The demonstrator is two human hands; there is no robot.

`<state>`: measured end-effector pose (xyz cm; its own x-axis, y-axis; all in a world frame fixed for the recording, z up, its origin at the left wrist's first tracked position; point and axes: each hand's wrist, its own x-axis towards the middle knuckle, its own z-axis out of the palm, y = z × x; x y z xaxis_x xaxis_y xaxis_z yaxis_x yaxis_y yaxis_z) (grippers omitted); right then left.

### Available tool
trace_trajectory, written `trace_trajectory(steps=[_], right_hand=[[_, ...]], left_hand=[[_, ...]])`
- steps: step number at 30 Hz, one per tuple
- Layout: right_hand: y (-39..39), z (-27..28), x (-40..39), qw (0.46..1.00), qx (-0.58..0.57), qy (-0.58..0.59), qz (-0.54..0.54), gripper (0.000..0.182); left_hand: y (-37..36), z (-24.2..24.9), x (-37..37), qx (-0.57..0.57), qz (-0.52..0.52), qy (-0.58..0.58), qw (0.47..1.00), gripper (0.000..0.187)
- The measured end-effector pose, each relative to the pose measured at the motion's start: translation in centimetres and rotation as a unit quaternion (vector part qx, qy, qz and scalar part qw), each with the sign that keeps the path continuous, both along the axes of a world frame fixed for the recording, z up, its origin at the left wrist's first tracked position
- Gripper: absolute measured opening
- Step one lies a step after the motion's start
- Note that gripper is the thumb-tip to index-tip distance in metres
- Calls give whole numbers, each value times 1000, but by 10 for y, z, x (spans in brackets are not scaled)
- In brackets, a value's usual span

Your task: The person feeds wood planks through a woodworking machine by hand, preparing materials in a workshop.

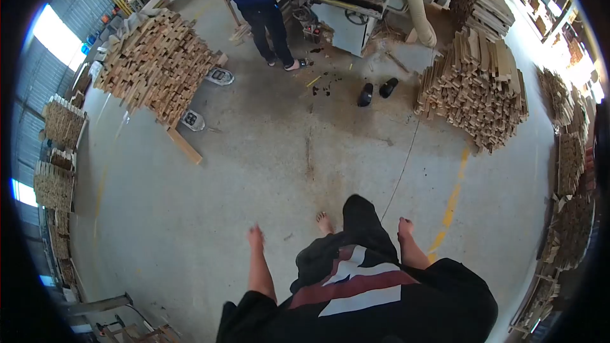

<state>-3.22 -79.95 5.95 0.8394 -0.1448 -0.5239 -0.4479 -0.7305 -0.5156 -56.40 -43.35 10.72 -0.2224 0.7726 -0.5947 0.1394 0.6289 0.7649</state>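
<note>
My left hand (255, 235) hangs low over the concrete floor (254, 184), slightly blurred, and its fingers do not show clearly. On the other side of my dark shirt, my right hand (405, 226) also hangs above the floor. Seen from above, its fingers are too small to make out. No object shows in either hand, and neither touches anything visible. One bare foot (325, 223) is on the floor between them. Ahead lie two black slippers (375, 91).
A stack of wood strips (159, 63) stands ahead left on a pallet jack (192, 121), a loose board beside it. Another wood pile (473, 89) is ahead right. A person (257, 6) stands by a woodworking machine (343, 22) with a hose (416, 6). More stacks line both sides.
</note>
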Motion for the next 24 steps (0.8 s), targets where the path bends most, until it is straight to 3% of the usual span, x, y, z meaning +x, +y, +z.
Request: trace_trajectory(steps=[2, 3, 6, 8, 11, 12, 13, 14, 15, 16, 17, 19, 20, 21, 24], right_hand=[[-3, 8, -11, 997, -55, 59, 2, 49], [4, 16, -11, 994, -71, 86, 17, 50], [-12, -40, 7, 962, -149, 135, 185, 53], [19, -62, 37, 943, -147, 113, 276, 43], [45, -75, 17, 908, -134, 110, 381, 35], [85, -48, 43, 901, -127, 65, 409, 34], [127, -18, 68, 892, -123, 19, 435, 34], [167, -10, 91, 886, -166, -3, 433, 39], [221, 9, 123, 980, -34, 127, 149, 49], [277, 29, 155, 968, 79, 134, -197, 60], [302, 18, 185, 987, 26, 50, -152, 50], [345, 33, 243, 992, 58, -82, -73, 42], [367, 43, 272, 991, 40, -121, -52, 40], [383, 61, 291, 987, 20, -156, -32, 39], [422, 106, 325, 978, 2, -205, -31, 35]], left_hand=[[123, 28, 43, 1, -61, -9, 998, 40], [171, 55, 84, 28, -20, -9, 999, 39], [272, 94, 165, 83, -64, 5, 994, 40], [325, 85, 210, 162, -91, -4, 983, 36], [336, 44, 249, 155, -148, 29, 976, 29], [337, 23, 251, 44, -224, 52, 972, 23], [328, 2, 256, -59, -225, -4, 973, 29], [318, 11, 274, -151, -245, 37, 957, 46], [310, 8, 290, -195, -280, 91, 935, 49], [299, 6, 292, -242, -308, 146, 908, 52], [295, -2, 288, -300, -322, 130, 889, 53], [300, -15, 281, -418, -308, 87, 850, 54], [317, -22, 286, -420, -305, 86, 851, 54], [337, -10, 298, -354, -427, 104, 826, 55], [386, -15, 320, -373, -287, 144, 870, 51]])
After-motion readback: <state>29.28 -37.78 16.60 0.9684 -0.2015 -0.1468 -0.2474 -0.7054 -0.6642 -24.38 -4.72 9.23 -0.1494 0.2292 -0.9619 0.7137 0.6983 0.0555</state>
